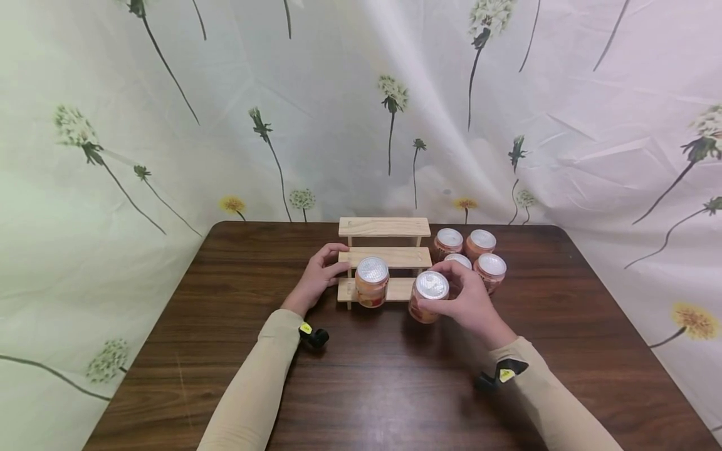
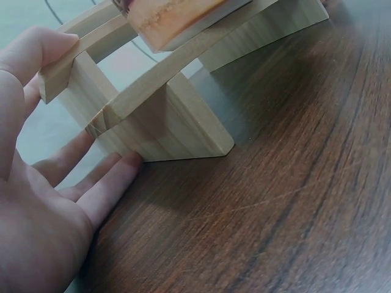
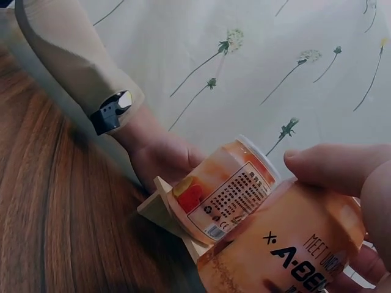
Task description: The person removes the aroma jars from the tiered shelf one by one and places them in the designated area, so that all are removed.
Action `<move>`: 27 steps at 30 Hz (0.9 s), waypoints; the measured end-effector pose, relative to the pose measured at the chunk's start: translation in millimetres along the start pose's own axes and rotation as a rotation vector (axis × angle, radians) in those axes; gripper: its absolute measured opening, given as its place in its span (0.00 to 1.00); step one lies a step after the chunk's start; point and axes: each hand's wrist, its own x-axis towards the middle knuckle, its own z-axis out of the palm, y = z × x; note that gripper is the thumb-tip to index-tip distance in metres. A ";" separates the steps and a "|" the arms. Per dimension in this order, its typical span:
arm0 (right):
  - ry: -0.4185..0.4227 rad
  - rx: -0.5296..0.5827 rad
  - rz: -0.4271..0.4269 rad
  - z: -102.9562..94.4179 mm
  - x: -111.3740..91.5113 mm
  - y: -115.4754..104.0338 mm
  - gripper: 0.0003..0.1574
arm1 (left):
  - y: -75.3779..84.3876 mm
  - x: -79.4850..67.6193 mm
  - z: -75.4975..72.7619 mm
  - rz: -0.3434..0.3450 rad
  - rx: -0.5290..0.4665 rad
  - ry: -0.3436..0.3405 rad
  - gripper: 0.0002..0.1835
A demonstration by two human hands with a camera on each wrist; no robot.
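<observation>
A small three-step wooden rack (image 1: 385,257) stands near the table's back edge. My left hand (image 1: 317,279) holds its left end, thumb on the middle step and fingertips against the side piece (image 2: 165,131). One orange-labelled can (image 1: 371,283) with a silver lid stands upright on the lowest step, left of its middle. With thumb and fingers, my right hand (image 1: 469,305) grips a second such can (image 1: 429,297) by its sides, at the lowest step's right end. Black print shows on that held can (image 3: 281,250) in the right wrist view, close beside the can on the rack (image 3: 226,189).
Several more silver-lidded cans (image 1: 492,265) stand clustered right of the rack, one partly hidden behind my right hand. The dark wood-grain table (image 1: 361,388) meets a dandelion-print curtain (image 1: 338,125) at the back. Each wrist carries a small black camera (image 1: 313,338).
</observation>
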 end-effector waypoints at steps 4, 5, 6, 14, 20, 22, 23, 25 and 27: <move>-0.010 0.016 -0.014 -4.3 -6.0 2.1 0.36 | 0.6 1.0 -0.9 -0.009 0.017 -0.005 0.23; -0.009 0.012 -0.012 -5.3 -7.3 2.8 0.36 | 0.4 0.9 -0.9 -0.009 0.021 -0.003 0.23; -0.011 0.007 -0.009 -6.5 -8.7 3.5 0.36 | 0.5 0.6 -0.8 -0.006 0.019 -0.002 0.23; -0.011 -0.045 0.060 -16.6 -20.6 5.2 0.37 | -2.4 -1.2 2.1 0.023 0.010 0.017 0.23; -0.017 -0.074 0.063 -25.6 -27.2 11.8 0.37 | -3.2 -1.4 2.3 0.034 0.024 0.018 0.22; -0.017 -0.087 0.059 -27.8 -28.5 14.6 0.36 | -3.2 -1.4 2.6 0.033 0.027 0.019 0.22; -0.017 -0.093 0.058 -28.7 -29.2 15.7 0.36 | -3.3 -1.5 2.8 0.032 0.026 0.019 0.22; -0.015 -0.104 0.060 -30.5 -30.3 18.2 0.35 | -3.2 -1.7 3.0 0.031 0.029 0.021 0.22; -0.018 -0.112 0.065 -32.4 -31.2 20.3 0.35 | -3.1 -1.6 2.9 0.031 0.027 0.020 0.22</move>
